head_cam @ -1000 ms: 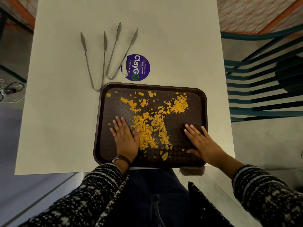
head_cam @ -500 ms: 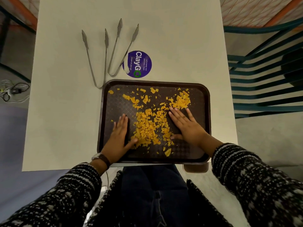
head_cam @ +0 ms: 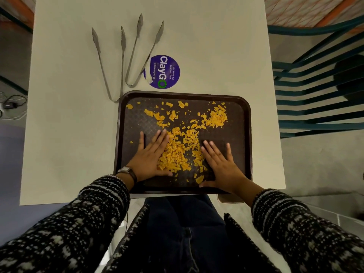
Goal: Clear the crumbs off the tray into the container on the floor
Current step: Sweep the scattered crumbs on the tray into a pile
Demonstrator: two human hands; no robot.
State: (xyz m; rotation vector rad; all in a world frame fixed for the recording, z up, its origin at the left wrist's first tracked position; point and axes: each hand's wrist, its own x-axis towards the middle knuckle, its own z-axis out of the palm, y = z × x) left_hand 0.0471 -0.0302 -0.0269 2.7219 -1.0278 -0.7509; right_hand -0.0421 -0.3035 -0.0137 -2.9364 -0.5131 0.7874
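A dark brown tray [head_cam: 245, 123] lies at the near edge of the white table [head_cam: 69, 134]. Orange crumbs [head_cam: 177, 152] are heaped in its near middle, with smaller scatters toward the far left and far right. My left hand [head_cam: 149, 156] lies flat on the tray, fingers spread, touching the left side of the heap. Flat on the tray to the right of the heap is my right hand [head_cam: 220, 164], its thumb near the front rim. A corner of the brown container [head_cam: 229, 199] shows below the table edge; my right wrist hides most of it.
Two metal tongs [head_cam: 122, 62] lie on the table beyond the tray's far left corner. A round purple sticker [head_cam: 164, 71] sits beside them. Teal chair slats [head_cam: 315, 91] stand to the right of the table. Cables lie on the floor at the left.
My left hand has slid right and forward against the crumb heap. My right hand came in from the tray's right side to the heap, then drew back toward the front rim. The crumbs are more gathered.
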